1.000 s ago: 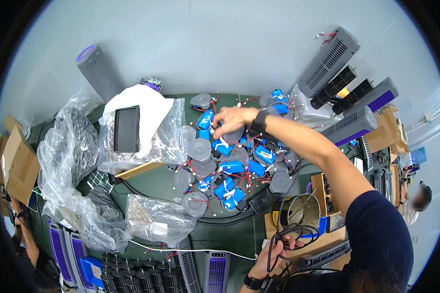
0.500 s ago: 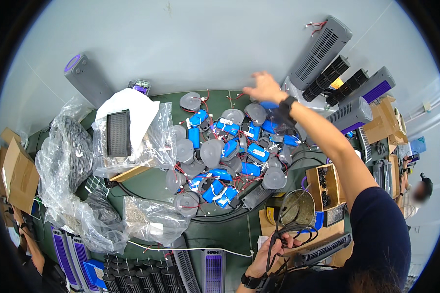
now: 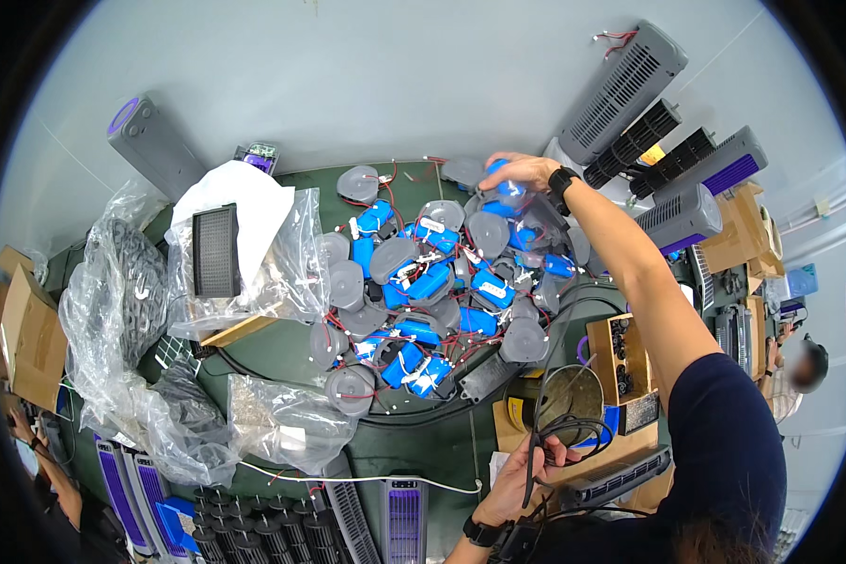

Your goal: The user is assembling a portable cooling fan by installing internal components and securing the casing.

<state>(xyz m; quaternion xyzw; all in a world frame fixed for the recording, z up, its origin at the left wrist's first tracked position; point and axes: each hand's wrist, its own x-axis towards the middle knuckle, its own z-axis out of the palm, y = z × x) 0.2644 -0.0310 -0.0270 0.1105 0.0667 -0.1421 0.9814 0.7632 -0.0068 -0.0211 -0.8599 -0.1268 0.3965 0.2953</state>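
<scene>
My left hand (image 3: 520, 475) is closed around a looped black cable (image 3: 587, 434), low in the view in front of a round metal tin (image 3: 573, 393). My right hand (image 3: 524, 171) reaches across to the far side of a heap of grey rounded caps (image 3: 392, 259) and blue-wrapped battery packs (image 3: 492, 289) with thin red and black wires. Its fingers curl around one blue battery pack (image 3: 506, 180), slightly smeared by motion. Both wrists wear black bands.
Clear plastic bags (image 3: 287, 418) and a black grille panel (image 3: 215, 251) lie left of the heap. Grey slotted housings (image 3: 625, 92) and black fan rollers (image 3: 632, 144) stand at the back right. Along the front are purple-grilled housings (image 3: 404, 522). Another person (image 3: 799, 376) is at the far right.
My right hand has come down from above the heap's far edge, and its fingers have closed on a blue battery pack. My left hand keeps hold of the cable. The view has shifted slightly.
</scene>
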